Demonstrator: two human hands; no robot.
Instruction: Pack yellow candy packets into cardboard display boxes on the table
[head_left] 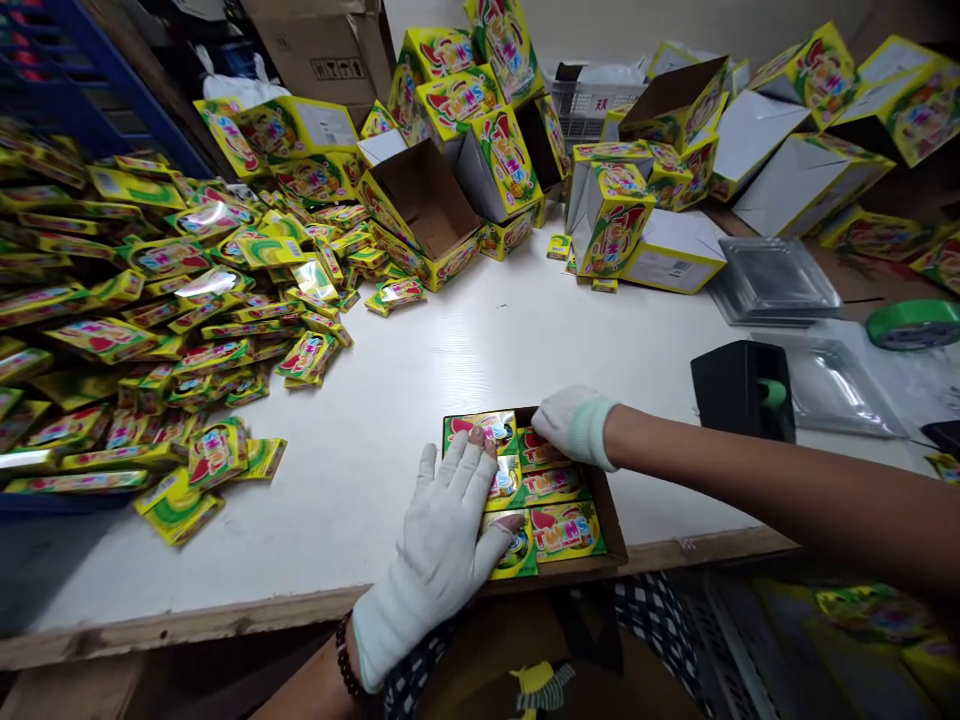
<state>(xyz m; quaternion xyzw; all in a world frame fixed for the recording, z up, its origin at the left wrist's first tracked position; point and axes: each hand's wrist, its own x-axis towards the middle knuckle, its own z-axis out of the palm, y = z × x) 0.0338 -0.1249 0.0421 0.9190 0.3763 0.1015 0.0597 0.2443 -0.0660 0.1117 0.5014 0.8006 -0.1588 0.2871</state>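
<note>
On the white table stands a shallow open carton (616, 540) packed with small yellow-green TWINS boxes (566, 530). My left hand (450, 520), in a white glove with bare fingertips, lies flat over the left column of boxes, fingers spread. In the carton's far right corner, my gloved right hand (570, 425) bends its fingers down against a small TWINS box (538, 452). Its fingertips are hidden, so whatever they pinch does not show. Both hands touch the carton's contents.
A large heap of small boxes (187, 300) covers the left side. Open display cartons (427, 200) stack along the back. To the right are a black tape dispenser (742, 390), clear plastic trays (776, 280) and green tape (915, 325). The wooden table edge (300, 608) runs in front.
</note>
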